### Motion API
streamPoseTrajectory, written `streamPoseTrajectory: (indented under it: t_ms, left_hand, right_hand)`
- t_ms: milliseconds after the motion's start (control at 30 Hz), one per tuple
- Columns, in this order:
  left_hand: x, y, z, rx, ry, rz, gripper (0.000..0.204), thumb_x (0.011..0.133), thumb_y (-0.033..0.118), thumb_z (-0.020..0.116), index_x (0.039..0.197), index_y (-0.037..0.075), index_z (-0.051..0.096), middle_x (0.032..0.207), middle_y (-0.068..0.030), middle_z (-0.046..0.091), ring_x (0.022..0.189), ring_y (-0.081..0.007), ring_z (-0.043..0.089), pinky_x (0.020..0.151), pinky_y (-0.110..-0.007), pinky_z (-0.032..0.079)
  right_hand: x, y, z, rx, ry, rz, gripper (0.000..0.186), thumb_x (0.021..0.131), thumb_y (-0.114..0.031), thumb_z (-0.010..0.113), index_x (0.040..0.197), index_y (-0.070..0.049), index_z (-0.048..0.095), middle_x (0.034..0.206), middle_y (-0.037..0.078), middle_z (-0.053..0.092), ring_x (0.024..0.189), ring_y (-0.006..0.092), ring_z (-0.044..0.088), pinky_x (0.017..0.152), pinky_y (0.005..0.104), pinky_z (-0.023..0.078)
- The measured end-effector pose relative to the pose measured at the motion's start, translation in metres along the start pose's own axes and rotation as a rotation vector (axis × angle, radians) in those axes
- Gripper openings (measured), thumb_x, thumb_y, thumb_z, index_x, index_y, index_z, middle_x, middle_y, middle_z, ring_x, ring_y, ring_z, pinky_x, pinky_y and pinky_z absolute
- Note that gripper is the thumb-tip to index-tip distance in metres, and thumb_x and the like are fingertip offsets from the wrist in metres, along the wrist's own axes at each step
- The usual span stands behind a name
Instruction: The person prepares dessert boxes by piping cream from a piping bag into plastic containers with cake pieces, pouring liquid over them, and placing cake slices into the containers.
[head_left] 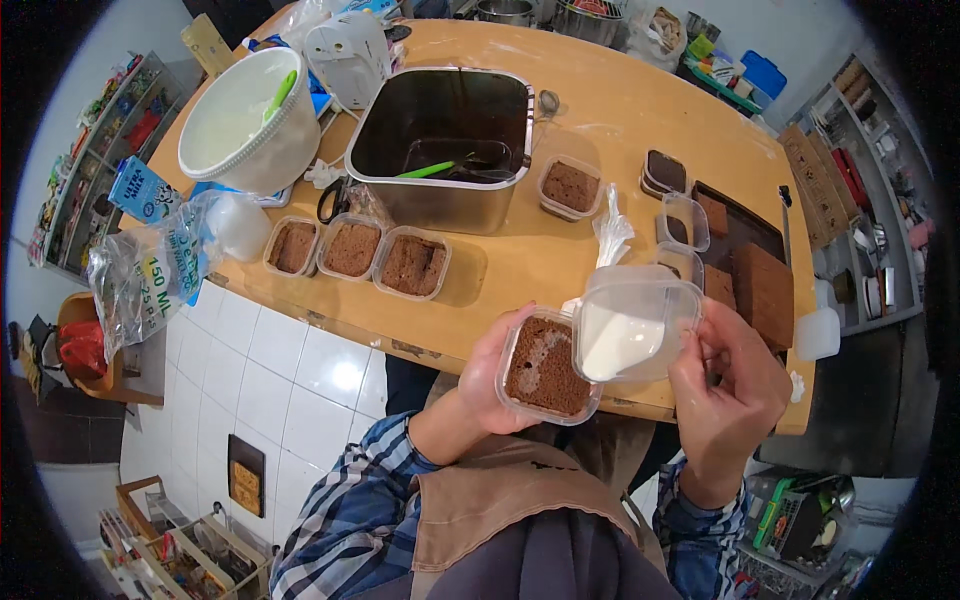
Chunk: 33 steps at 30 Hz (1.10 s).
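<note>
My left hand holds a square clear plastic cup of brown cake, its surface partly marked with a pale wet-looking patch. My right hand grips a second clear container with white cream in it, tilted over the right side of that cup. Three filled cake cups stand in a row at the left of the table, another beside the steel pan of dark liquid. Smaller cups and a dark tray with brown cake blocks lie at the right.
On the wooden table are a white bowl with a green spatula, a white mixer, a milk carton, a plastic bag of cups, crumpled white plastic, scissors and a lid. Shelving stands along both sides.
</note>
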<state>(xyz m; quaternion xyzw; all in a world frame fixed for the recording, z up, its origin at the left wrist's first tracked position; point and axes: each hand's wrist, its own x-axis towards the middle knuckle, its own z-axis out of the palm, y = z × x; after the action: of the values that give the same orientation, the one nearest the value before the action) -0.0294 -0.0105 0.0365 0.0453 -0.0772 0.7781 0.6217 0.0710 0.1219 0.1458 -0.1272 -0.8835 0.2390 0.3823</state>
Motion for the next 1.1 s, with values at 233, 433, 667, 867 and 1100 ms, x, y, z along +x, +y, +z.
streamPoseTrajectory:
  t_ms: [233,433,667,867,1100]
  left_hand:
    - [0.000,0.001,0.001,0.005,0.119,-0.018,0.044,0.087,0.038,0.030,0.118,0.010,0.044,0.116,-0.0094,0.049,0.104,-0.0270,0.048,0.087,-0.047,0.039]
    - [0.001,-0.002,-0.006,0.002,0.055,-0.016,0.047,0.086,0.039,0.029,0.121,0.009,0.040,0.120,-0.0103,0.045,0.107,-0.0275,0.047,0.088,-0.046,0.038]
    - [0.000,-0.009,-0.002,0.046,0.127,0.042,0.051,0.087,0.043,0.026,0.122,0.007,0.036,0.118,-0.0114,0.047,0.102,-0.0269,0.050,0.084,-0.044,0.042]
    - [-0.001,-0.006,-0.001,-0.036,0.149,0.000,0.052,0.087,0.043,0.027,0.120,0.005,0.038,0.112,-0.0140,0.050,0.096,-0.0295,0.052,0.082,-0.043,0.043]
    - [0.002,-0.005,0.001,-0.059,-0.090,-0.050,0.041,0.088,0.032,0.030,0.117,0.005,0.042,0.117,-0.0121,0.047,0.104,-0.0258,0.048,0.090,-0.043,0.038]
  right_hand:
    - [-0.004,-0.009,-0.004,-0.076,-0.033,-0.009,0.026,0.062,0.007,0.060,0.087,0.001,0.059,0.065,0.009,0.057,0.054,0.0129,0.053,0.048,0.0223,0.042]
    - [-0.007,-0.009,-0.001,-0.023,-0.066,-0.002,0.027,0.061,0.004,0.061,0.088,0.000,0.058,0.063,0.012,0.057,0.051,0.0204,0.058,0.048,0.0272,0.046]
    - [-0.003,-0.010,0.004,-0.009,-0.052,-0.044,0.027,0.060,0.004,0.061,0.087,0.001,0.057,0.064,0.012,0.057,0.051,0.0209,0.057,0.048,0.0275,0.046]
    - [-0.002,-0.006,-0.001,-0.006,-0.043,0.067,0.025,0.066,0.011,0.057,0.090,0.004,0.058,0.073,0.008,0.061,0.064,0.0082,0.056,0.056,0.0185,0.044]
    - [-0.003,0.003,0.002,-0.042,0.056,0.049,0.025,0.066,0.011,0.057,0.089,0.003,0.058,0.071,0.006,0.060,0.060,0.0057,0.052,0.053,0.0175,0.042]
